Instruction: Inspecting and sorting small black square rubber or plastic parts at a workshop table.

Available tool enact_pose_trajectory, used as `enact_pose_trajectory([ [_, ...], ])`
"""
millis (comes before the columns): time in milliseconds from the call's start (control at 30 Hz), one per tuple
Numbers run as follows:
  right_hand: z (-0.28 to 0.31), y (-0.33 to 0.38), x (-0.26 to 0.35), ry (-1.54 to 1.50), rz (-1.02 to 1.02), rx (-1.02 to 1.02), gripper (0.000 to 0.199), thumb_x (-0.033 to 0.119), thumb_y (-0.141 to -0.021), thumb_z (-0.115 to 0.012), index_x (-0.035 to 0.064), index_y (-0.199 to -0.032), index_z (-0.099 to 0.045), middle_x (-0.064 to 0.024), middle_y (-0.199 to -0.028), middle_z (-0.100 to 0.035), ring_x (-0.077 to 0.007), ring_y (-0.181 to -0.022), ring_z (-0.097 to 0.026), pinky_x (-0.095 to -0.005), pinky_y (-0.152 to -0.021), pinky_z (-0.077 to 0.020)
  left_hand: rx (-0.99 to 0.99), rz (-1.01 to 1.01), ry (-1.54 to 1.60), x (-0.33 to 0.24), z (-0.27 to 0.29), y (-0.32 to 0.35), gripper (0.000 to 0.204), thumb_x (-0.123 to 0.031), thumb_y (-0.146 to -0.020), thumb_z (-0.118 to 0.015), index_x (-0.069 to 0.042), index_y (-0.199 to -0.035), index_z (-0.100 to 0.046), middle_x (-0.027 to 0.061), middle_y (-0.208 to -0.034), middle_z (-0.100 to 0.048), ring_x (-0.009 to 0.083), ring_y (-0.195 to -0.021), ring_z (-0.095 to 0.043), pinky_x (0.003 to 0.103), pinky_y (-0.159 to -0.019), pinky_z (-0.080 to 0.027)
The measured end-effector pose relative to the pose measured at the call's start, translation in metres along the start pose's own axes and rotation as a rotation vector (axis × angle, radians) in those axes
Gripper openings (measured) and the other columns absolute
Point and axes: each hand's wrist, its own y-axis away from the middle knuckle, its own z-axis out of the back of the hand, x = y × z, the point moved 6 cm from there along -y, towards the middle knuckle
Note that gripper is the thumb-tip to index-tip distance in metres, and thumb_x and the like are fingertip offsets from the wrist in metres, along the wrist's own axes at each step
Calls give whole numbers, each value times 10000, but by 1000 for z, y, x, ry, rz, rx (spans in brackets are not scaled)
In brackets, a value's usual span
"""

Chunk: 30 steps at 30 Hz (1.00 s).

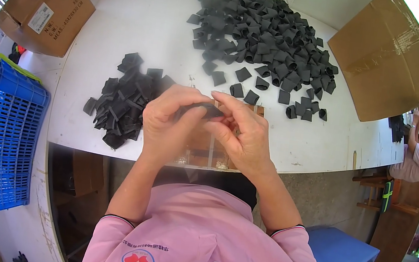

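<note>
Both my hands are raised over the near edge of the white table, closed on one small black fabric piece (212,111). My left hand (166,117) grips its left part, thumb on top. From the right, the thumb and fingers of my right hand (241,133) pinch its other end. The fingers partly cover the piece. Beside my left hand lies a pile of flat-looking black pieces (123,100). Farther off, toward the back right, spreads a bigger heap of black fabric loops (271,38), several of them standing with open ends.
Under my hands is a brown, tape-covered patch (212,150) on the white table (320,146). Cardboard boxes stand at the left (47,6) and right (385,59). A blue plastic basket (8,135) is at far left, a blue stool (339,256) at lower right. Another person (415,162) sits at far right.
</note>
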Motion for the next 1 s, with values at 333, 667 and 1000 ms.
enact_pose_trajectory([
  [333, -6, -4, -25, -66, 13, 127, 87, 77, -712, -620, 19, -756, -573, -81, -640, -553, -219, -605, -541, -308, -510, -416, -24, -192, -329, -14, -6, -2, 97, 25, -712, -628, 28, -808, -611, 72, -719, -579, 131, -656, -509, 210, -593, -395],
  [667, -11, -5, -2, 276, 220, 118, 103, 63, -681, -644, 36, -733, -560, -63, -634, -514, -219, -592, -519, -321, -507, -417, -38, -40, 129, 19, 6, 5, 74, 21, -744, -607, 31, -817, -605, 80, -765, -575, 133, -706, -508, 217, -632, -397],
  [1000, 22, -37, -42, -513, -434, 36, 205, 207, -834, -533, 6, -846, -573, -43, -704, -580, -84, -564, -489, -199, -475, -384, -193, 215, -488, 78, 36, 48, 229, -75, -735, -622, 22, -922, -534, 68, -827, -533, 121, -682, -508, 218, -608, -414],
])
